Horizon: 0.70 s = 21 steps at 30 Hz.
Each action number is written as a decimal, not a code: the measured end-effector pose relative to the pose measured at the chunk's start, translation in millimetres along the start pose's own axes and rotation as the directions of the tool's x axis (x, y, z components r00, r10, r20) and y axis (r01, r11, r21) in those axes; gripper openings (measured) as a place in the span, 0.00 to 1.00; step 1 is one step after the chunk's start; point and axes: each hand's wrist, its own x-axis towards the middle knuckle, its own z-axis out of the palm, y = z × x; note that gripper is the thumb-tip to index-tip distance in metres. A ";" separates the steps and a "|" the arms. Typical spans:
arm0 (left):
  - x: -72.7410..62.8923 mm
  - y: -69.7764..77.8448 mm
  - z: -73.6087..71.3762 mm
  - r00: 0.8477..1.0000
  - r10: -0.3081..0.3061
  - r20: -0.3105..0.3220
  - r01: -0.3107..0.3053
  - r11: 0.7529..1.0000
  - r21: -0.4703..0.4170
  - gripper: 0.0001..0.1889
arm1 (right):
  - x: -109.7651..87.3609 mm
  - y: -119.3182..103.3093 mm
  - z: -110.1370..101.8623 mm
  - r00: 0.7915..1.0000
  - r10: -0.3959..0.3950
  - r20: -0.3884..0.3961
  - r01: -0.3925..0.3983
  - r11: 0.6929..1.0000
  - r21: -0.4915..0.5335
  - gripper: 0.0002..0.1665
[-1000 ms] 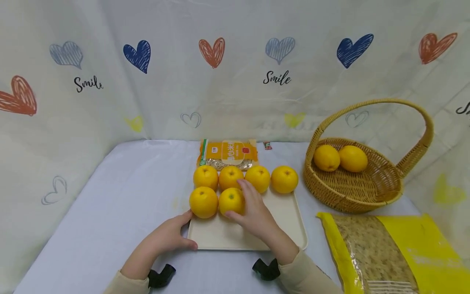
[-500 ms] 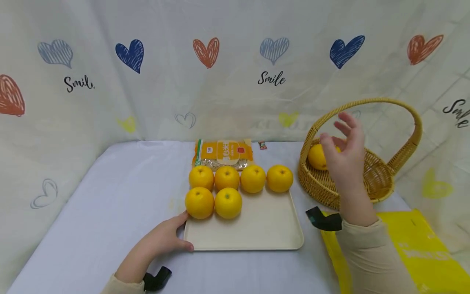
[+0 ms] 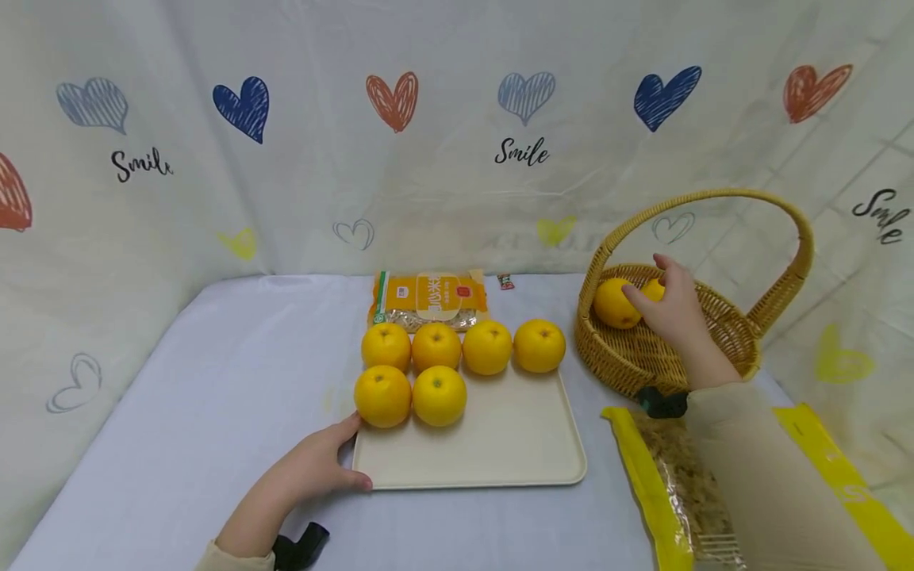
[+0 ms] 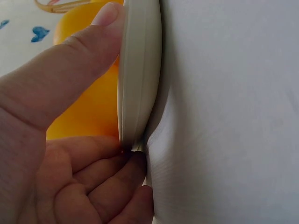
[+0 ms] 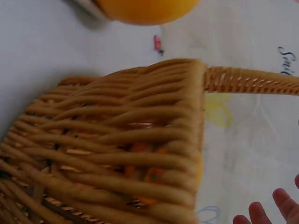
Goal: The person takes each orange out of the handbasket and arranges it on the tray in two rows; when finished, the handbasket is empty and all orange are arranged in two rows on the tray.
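In the head view my left hand holds the near left corner of a cream tray. The left wrist view shows the thumb on the tray's rim and the other fingers curled at its edge. Several oranges sit on the tray, four-sided spacing aside, in a back row and a shorter front row at the left. My right hand reaches into a wicker basket, thumb and fingers spread around an orange it partly hides. Another orange lies beside it in the basket.
An orange food packet lies behind the tray, with a tiny red wrapper to its right. The basket's tall handle arches over its opening. A yellow bag lies in front of the basket, partly under the right sleeve.
My right hand has left the front-row orange on the tray, swung right over the basket, then lowered to an orange inside. My left hand stays at the tray corner.
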 end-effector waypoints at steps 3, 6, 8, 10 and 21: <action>-0.3 -0.2 0.3 1.000 0.008 -0.002 -0.008 1.000 0.005 0.55 | 7.5 11.3 7.6 0.999 0.014 0.034 -0.011 0.996 -0.086 0.47; -0.7 0.0 0.3 1.000 0.008 -0.006 -0.008 1.000 0.015 0.56 | 12.5 18.7 13.8 0.998 0.033 0.052 -0.025 0.990 -0.138 0.46; -0.8 -0.1 0.7 1.000 -0.001 -0.007 0.001 1.000 0.017 0.56 | 16.0 23.0 18.1 0.997 0.039 0.073 -0.026 0.985 -0.168 0.46; -0.8 -0.5 1.0 1.000 -0.003 -0.011 0.003 1.000 0.019 0.56 | 19.5 27.1 22.5 0.995 0.042 0.095 -0.023 0.981 -0.192 0.46; -0.3 -1.2 2.7 1.000 0.008 -0.016 -0.007 1.000 0.018 0.56 | 29.7 51.8 41.3 0.980 0.048 0.193 -0.005 0.976 -0.218 0.52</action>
